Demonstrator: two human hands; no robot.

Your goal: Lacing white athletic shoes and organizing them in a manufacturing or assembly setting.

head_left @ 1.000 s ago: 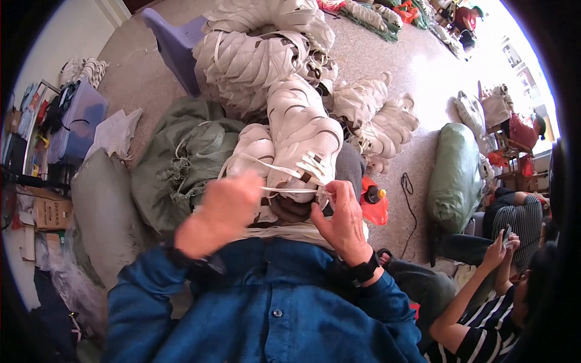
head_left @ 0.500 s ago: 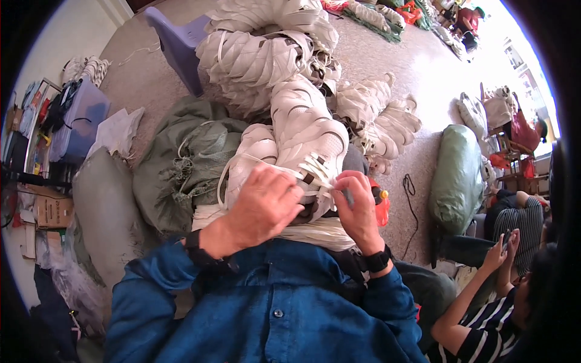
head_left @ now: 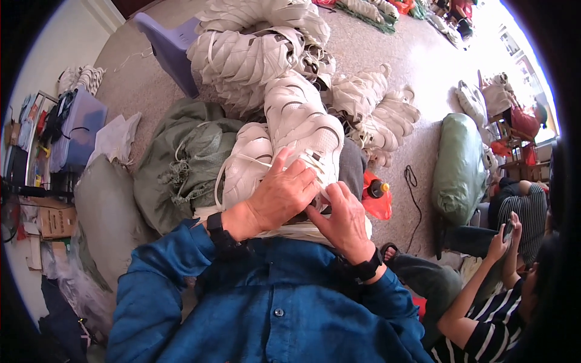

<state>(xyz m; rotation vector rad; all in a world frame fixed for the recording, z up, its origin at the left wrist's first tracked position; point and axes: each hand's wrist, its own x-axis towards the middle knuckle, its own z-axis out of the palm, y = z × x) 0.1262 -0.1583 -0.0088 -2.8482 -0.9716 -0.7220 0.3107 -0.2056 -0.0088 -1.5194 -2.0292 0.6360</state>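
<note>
Nested white shoe uppers (head_left: 302, 115) lie in a long row before me, the nearest with its laced opening toward my body. Over that opening, my left hand (head_left: 281, 195) is closed, its fingertips pressed on the white shoelace (head_left: 321, 162). Close beside it, my right hand (head_left: 344, 221) pinches at the lower end of the lacing with thumb and fingers. My fingers partly hide the lace ends and the opening. To the left lies another white upper (head_left: 247, 158) with a loose lace loop. A bundle of pale laces (head_left: 296, 231) rests across my lap.
Dark green sacks (head_left: 187, 157) and a grey sack (head_left: 109, 212) stand left. More stacked uppers (head_left: 375, 115) lie to the right, near a red bag with a bottle (head_left: 378, 193). Farther right are a green bundle (head_left: 457, 169) and a seated person holding a phone (head_left: 507, 230). A purple chair (head_left: 172, 51) stands ahead.
My left hand has moved right and over the lacing. My right hand has shifted down and slightly left, closer to the left hand. The view has tilted slightly.
</note>
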